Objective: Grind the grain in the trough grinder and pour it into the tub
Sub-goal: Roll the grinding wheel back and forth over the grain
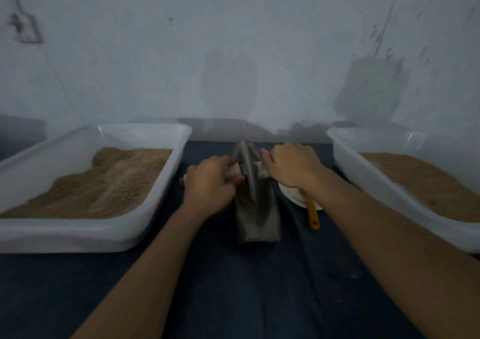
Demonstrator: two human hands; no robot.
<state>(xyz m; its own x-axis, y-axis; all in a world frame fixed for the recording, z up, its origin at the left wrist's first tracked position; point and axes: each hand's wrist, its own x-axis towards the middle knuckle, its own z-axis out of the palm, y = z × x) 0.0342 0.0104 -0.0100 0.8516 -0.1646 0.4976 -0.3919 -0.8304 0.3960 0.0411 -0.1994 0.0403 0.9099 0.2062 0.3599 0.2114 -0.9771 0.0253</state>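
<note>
My left hand (pixel 207 185) and right hand (pixel 291 166) grip the axle handles at nine and three o'clock of the heavy, stiff grinding wheel (pixel 246 169), standing in its trough (pixel 259 221).

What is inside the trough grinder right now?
The grinding wheel stands upright in the trough grinder, its axle gripped by the left hand and right hand. The near channel looks dark; any grain under the wheel is hidden.

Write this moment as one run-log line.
step: grinding | left hand: grips wheel handle | right hand: grips handle | grey metal trough grinder: on table
</note>
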